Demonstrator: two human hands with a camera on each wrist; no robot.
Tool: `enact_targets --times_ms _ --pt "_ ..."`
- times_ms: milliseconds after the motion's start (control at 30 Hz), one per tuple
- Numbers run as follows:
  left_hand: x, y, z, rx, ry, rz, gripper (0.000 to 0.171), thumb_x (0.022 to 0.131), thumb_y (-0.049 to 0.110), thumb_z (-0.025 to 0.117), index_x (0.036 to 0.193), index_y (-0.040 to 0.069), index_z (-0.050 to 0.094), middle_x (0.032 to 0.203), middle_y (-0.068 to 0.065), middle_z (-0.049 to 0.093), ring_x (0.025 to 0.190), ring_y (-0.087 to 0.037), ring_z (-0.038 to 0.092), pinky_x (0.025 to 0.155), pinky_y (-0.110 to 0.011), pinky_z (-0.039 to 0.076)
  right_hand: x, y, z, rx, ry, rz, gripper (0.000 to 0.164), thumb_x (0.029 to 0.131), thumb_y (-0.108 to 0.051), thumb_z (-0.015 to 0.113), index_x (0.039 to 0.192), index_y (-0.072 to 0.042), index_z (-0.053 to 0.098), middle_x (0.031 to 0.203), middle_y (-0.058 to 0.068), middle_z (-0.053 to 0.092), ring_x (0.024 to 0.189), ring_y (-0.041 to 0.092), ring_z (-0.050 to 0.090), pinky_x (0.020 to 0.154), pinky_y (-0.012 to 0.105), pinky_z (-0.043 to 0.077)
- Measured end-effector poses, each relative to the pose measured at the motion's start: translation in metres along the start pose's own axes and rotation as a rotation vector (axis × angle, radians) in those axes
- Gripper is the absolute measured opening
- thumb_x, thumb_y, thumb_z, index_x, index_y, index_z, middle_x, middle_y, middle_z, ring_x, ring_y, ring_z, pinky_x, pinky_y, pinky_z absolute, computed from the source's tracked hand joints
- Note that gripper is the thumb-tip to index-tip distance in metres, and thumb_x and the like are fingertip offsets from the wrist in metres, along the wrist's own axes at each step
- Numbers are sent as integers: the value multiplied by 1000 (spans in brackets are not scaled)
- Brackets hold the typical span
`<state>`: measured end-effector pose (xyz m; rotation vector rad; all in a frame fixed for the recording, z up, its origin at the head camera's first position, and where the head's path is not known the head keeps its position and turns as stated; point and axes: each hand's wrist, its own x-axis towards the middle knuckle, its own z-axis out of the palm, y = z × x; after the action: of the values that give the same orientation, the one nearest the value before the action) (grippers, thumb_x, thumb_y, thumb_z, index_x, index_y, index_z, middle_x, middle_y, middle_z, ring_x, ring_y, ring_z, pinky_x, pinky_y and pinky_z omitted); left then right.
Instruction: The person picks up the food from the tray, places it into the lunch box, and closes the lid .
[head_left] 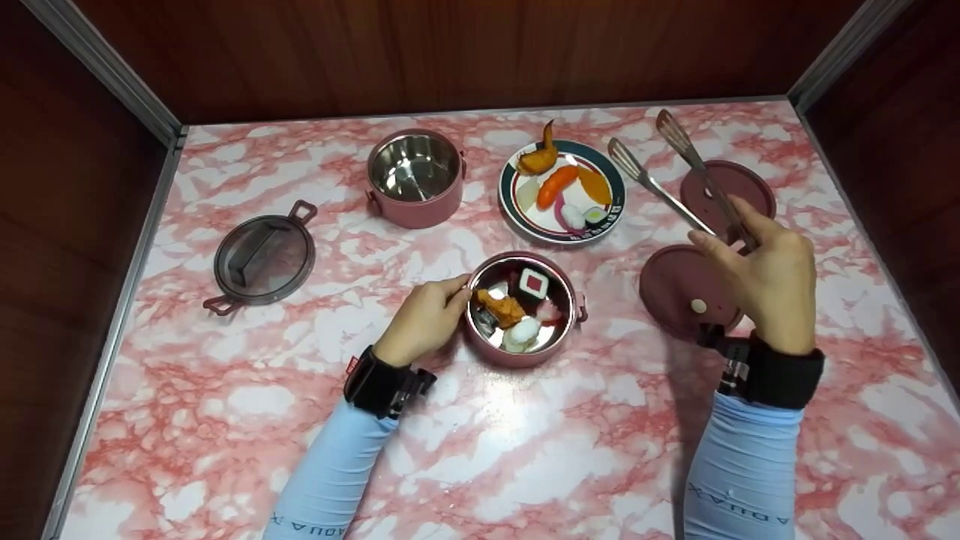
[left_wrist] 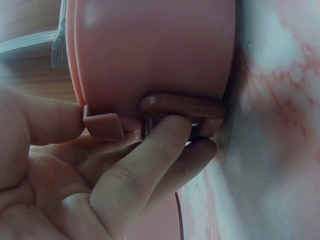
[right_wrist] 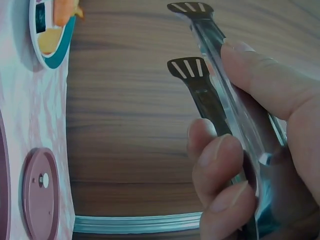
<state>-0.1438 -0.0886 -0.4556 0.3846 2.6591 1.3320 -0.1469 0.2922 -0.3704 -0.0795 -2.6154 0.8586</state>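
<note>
My left hand [head_left: 426,319] holds the side of a pink pot [head_left: 501,355] at the table's middle. In the left wrist view, fingers curl about its brown side handle [left_wrist: 182,106], and the thumb lies by the rim. Inside the pot are a sushi roll [head_left: 534,283], an orange-brown fried piece [head_left: 501,309], a white piece [head_left: 524,330] and other bits of toy-like food. My right hand [head_left: 776,285] grips metal tongs [head_left: 707,180], raised above two pink lids. The slotted tips [right_wrist: 189,68] stand apart with nothing between them.
Behind the pot, a plate [head_left: 508,206] carries a chicken wing [head_left: 538,160], an orange sausage-shaped piece [head_left: 557,187] and other food. A second pink pot [head_left: 420,214] stands at back left. A glass lid [head_left: 262,262] lies far left; round pink lids [head_left: 671,289] lie right.
</note>
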Motion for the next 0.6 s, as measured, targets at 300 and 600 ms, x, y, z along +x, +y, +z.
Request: enact_targets --times_ms 300,600 --pt "0 1 -1 -2 -10 -15 37 104 17 51 138 3 56 135 -13 59 123 -18 54 104 -35 42 2 7 0 -51 -38 43 67 86 -50 73 139 -11 59 87 11 65 65 11 49 55 22 33" --pt "-1 0 0 -3 -10 -24 38 104 18 51 139 3 55 136 -13 58 114 -17 58 102 -36 44 4 16 4 -87 -81 36 66 88 -48 72 139 -9 58 86 11 65 60 15 47 52 25 31"
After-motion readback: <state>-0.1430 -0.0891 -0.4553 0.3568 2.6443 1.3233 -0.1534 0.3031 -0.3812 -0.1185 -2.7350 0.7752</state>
